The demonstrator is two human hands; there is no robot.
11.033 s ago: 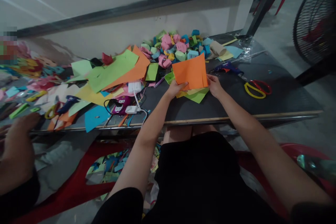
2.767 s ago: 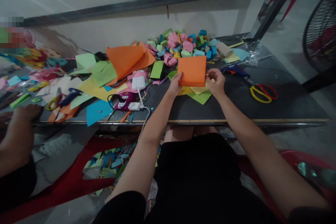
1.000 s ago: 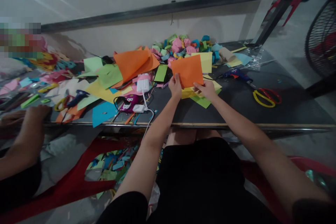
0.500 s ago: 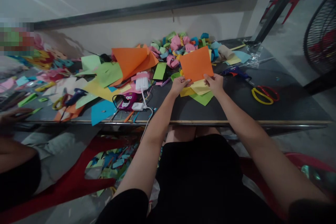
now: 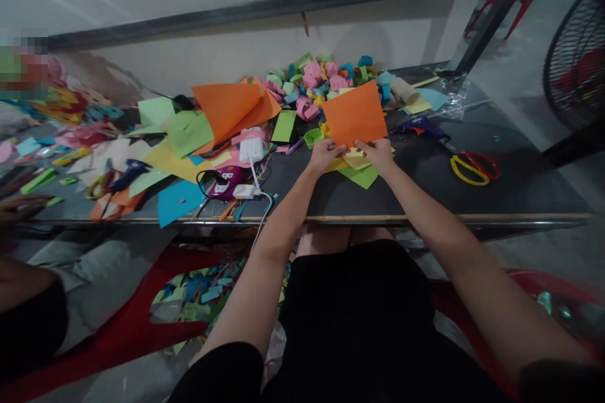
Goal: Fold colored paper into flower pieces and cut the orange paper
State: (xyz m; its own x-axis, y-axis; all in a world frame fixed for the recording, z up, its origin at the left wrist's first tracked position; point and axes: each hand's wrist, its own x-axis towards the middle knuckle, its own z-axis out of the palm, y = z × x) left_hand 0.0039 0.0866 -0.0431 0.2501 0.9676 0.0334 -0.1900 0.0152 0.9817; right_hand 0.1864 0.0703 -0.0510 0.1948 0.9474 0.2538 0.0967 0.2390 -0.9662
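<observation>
I hold a folded orange paper (image 5: 355, 113) upright over the dark table (image 5: 425, 192), tilted a little. My left hand (image 5: 324, 155) pinches its lower left edge and my right hand (image 5: 375, 152) pinches its lower right edge; both are closed on it. Under my hands lie yellow and green paper sheets (image 5: 360, 169). Behind the orange paper sits a heap of small folded paper pieces (image 5: 321, 79) in pink, green and blue.
Yellow-and-red scissors (image 5: 474, 167) and a blue glue gun (image 5: 420, 127) lie to the right. To the left are loose coloured sheets (image 5: 203, 126), a white charger with cable (image 5: 250, 152) and a purple device (image 5: 225, 180). Another person's hand (image 5: 21, 206) is at far left. A fan (image 5: 574, 50) stands right.
My right hand slid left along the orange paper's bottom edge, closer to my left hand. The paper stays raised, turned slightly. The other person's hand shifted a little.
</observation>
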